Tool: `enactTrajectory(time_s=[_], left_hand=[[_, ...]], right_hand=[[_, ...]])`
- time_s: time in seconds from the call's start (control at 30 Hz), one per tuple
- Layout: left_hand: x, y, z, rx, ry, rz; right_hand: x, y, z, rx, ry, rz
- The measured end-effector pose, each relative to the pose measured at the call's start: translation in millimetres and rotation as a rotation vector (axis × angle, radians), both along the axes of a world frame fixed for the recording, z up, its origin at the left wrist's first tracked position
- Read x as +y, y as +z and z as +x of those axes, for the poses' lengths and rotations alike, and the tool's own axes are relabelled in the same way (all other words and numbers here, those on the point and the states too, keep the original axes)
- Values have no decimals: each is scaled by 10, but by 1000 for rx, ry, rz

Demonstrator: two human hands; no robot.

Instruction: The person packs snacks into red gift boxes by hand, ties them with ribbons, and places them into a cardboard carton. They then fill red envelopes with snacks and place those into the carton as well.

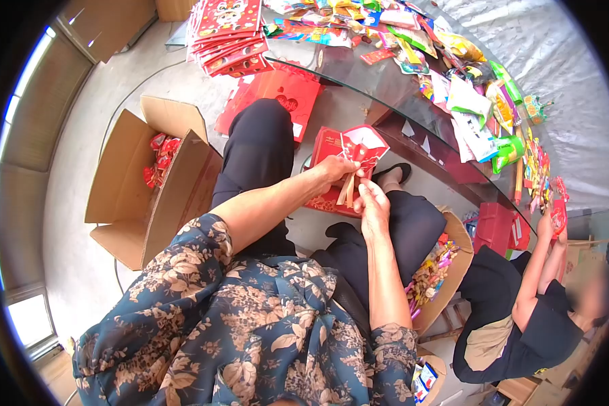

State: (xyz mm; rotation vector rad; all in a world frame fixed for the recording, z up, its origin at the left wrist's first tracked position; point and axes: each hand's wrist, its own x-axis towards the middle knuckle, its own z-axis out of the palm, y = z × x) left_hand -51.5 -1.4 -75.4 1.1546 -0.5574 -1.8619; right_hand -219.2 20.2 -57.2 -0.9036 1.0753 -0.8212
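Note:
A small red gift bag [367, 154] with a white inside is held over my lap. My left hand [337, 170] is closed, pinching the lower part of the bag. Tan ribbon strips [347, 191] hang down between my hands. My right hand [374, 204] is closed at the ribbon, its thumb and fingertips pressed together close to my left fingers. Just behind and below the bag are a red box [326, 145] and more red printed packaging, partly hidden by my hands.
A glass table [372, 95] bears many snack packets [470, 101] and a stack of red printed bags [227, 37]. An open carton [122, 176] with red packets stands left, a carton of candies [434, 277] right. A person [531, 304] sits right, holding a red packet.

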Motion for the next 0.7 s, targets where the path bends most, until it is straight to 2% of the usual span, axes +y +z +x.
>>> enactTrajectory(time_s=[0.13, 0.17, 0.23, 0.27, 0.33, 0.37, 0.4, 0.43, 0.5, 0.57, 0.67, 0.7], left_hand=[[22, -44, -74, -32, 13, -23], [23, -57, -77, -20, 1, -6], [41, -1, -23, 17, -93, 63], [55, 16, 4, 36, -135, 101], [12, -165, -35, 2, -12, 48], [-21, -267, -76, -14, 46, 21], [15, -41, -100, 61, 151, 23], [-51, -140, -79, 26, 131, 41], [-51, -73, -16, 46, 76, 33], [-78, -270, -40, 26, 48, -11], [-66, -239, -29, -5, 37, -30], [-52, -194, -23, -14, 40, -27]], right_hand=[[25, 27, 132, -453, 6, 271], [32, 53, 180, -422, -13, 327], [23, -86, 161, -461, 163, 274], [24, -153, 141, -346, 166, 236], [71, -115, 160, -112, 176, 162], [119, -107, 155, -3, 267, 112], [174, -97, 147, 108, 357, 60], [231, -91, 138, 219, 446, 5], [306, -110, 136, 268, 529, 43], [278, 20, 112, 335, 573, 94], [228, -148, 24, 633, 530, -108], [211, -111, 48, 461, 392, -63]])
